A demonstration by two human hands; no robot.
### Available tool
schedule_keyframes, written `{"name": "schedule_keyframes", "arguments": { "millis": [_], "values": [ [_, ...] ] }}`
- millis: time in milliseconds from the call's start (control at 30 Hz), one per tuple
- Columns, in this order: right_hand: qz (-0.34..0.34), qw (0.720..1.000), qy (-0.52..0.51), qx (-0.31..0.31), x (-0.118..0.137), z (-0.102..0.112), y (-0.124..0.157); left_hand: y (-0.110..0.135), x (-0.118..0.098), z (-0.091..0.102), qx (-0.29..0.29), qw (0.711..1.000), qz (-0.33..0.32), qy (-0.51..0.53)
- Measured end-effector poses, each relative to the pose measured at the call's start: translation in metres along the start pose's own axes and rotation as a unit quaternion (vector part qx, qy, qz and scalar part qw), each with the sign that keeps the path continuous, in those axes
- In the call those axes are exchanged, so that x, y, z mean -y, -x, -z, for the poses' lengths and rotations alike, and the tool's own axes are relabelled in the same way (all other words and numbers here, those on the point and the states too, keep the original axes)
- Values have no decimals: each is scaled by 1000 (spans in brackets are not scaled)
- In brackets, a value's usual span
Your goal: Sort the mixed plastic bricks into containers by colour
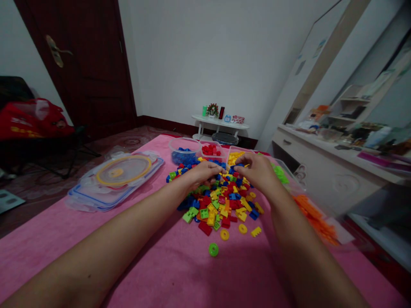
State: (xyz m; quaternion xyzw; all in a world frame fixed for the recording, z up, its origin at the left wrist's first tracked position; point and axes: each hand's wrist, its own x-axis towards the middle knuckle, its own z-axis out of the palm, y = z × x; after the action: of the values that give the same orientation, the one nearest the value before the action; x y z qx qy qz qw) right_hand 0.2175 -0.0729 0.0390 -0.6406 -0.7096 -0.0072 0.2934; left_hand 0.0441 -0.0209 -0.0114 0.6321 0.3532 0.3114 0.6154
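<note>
Red, yellow, blue, green and orange fill a jumble of toy bricks against a pink cloth, a yellow-rimmed round lid and a dark maroon door.

- On the near side, pink cloth leaves a low way in past a green wheel.
- The brick pile then blocks anything sliding low.
- Behind it, a blue-brick tub, red-brick tub and yellow-brick box form a row.
- Between the stacked lids and the brick pile, open cloth runs through.
- Orange pieces crowd the right edge.
</note>
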Motion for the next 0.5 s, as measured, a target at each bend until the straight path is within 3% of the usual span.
{"name": "schedule_keyframes", "arguments": {
  "millis": [100,200,267,367,500],
  "values": [
    [45,996,-79,-26,21,-8,5,1,-3,1,49,972,108,205],
    [70,990,-125,-4,36,-17,10,-1,-1,4,129,934,144,302],
    [85,988,-130,-12,41,-21,12,-3,1,5,152,914,161,339],
    [104,985,-121,-61,40,-19,12,-3,1,5,132,905,179,362],
    [103,979,-138,-111,32,-9,8,-5,-3,12,72,922,155,348]
  ]
}}
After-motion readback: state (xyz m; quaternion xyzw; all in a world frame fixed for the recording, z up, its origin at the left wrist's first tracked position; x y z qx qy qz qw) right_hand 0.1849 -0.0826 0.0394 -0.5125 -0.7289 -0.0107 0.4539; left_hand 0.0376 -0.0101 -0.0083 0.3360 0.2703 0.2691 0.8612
